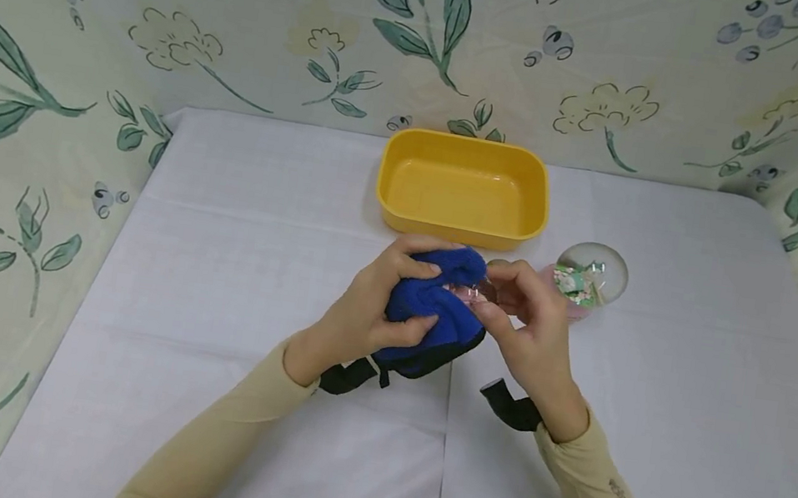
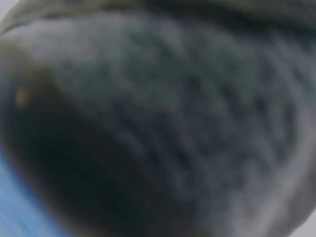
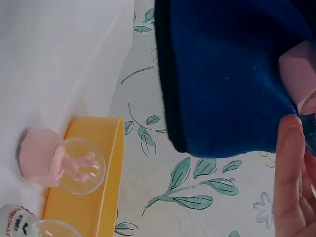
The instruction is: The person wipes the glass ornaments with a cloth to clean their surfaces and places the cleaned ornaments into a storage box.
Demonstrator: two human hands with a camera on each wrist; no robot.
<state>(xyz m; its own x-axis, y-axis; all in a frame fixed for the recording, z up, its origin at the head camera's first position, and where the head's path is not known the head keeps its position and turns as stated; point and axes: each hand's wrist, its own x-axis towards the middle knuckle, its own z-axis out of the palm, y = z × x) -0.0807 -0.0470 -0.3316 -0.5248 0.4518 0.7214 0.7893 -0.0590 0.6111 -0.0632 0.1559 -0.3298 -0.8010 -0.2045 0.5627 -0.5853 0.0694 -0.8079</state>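
My left hand (image 1: 373, 300) grips a blue cloth with a black edge (image 1: 434, 329), bunched around a small pink snow globe (image 1: 467, 293). With thumb and fingertips, my right hand (image 1: 536, 322) holds the globe at the cloth's right side. In the right wrist view, the globe's pink faceted base (image 3: 298, 74) shows against the blue cloth (image 3: 222, 89), close to a finger of the right hand (image 3: 291, 173). Most of the globe is hidden by cloth and fingers. Dark, blurred fabric (image 2: 187, 113) fills the left wrist view.
Behind the hands stands a yellow bin (image 1: 458, 227) on the white-covered table (image 1: 238, 261). Just right of my right hand is a clear-domed snow globe (image 1: 604, 272). The right wrist view shows a pink-based globe (image 3: 42, 158) and a white lettered one (image 3: 17, 222). Floral fabric (image 1: 246, 27) hangs behind.
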